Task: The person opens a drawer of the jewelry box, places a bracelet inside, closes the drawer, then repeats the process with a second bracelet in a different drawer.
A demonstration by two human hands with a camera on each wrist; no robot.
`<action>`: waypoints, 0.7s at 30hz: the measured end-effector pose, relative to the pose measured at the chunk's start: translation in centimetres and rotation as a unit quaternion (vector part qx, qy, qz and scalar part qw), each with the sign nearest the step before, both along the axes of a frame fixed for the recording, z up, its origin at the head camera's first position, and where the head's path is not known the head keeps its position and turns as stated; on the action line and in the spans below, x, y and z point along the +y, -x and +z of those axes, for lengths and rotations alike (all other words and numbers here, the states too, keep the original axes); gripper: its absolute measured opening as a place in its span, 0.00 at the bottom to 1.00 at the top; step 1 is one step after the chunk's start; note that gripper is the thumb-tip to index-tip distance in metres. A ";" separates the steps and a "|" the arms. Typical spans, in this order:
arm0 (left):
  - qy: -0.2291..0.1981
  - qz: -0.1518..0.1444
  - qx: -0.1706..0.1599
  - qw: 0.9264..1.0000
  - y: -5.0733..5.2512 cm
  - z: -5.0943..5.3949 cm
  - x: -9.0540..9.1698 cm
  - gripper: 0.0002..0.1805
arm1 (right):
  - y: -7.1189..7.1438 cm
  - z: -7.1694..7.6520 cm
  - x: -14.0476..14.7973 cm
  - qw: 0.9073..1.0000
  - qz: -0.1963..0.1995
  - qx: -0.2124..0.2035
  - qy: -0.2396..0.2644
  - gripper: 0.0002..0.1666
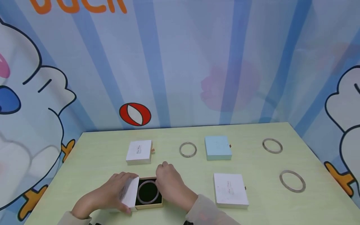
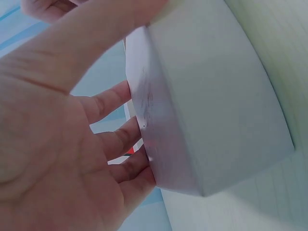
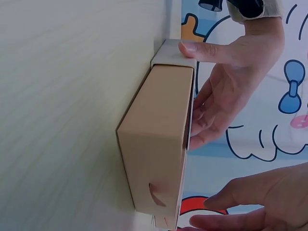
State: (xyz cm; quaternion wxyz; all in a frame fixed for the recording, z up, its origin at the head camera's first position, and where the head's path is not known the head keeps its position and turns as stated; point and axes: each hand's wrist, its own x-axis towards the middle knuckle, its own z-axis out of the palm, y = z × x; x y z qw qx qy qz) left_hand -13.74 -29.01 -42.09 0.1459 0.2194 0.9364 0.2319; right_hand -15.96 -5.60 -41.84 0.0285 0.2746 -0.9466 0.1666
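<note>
In the head view, a white box lies slid open at the front, its dark-lined drawer drawn out to the right. A grey bangle sits in this drawer. My left hand grips the white outer sleeve, with the thumb on its near side and the fingers over the top. My right hand is over the drawer's right part, by the bangle's edge. In the right wrist view its fingers are extended and apart, with nothing visible between them. A tab shows on the drawer's end.
Behind stand a white box and a light blue box, with a bangle between them. Another white box lies to the right. Two more bangles lie at the far right, one at the back, one nearer.
</note>
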 end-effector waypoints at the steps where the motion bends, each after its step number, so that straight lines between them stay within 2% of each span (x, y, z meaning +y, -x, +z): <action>1: 0.001 0.000 0.000 1.000 0.0 0.0 0.0 0.58 | 0.0 0.0 0.1 1.000 -0.002 -0.006 -0.005 0.09; 8: -0.009 0.000 -0.004 1.000 0.0 0.0 -0.1 0.58 | 0.3 0.0 0.8 0.998 0.012 -0.065 -0.006 0.09; 14: -0.012 0.002 -0.008 1.000 0.0 0.0 -0.1 0.59 | 0.4 -0.3 1.5 0.995 0.033 -0.097 0.002 0.11; 21: -0.011 0.010 -0.017 1.000 0.1 0.0 0.0 0.59 | 0.7 -0.5 1.7 0.986 0.026 -0.166 0.016 0.12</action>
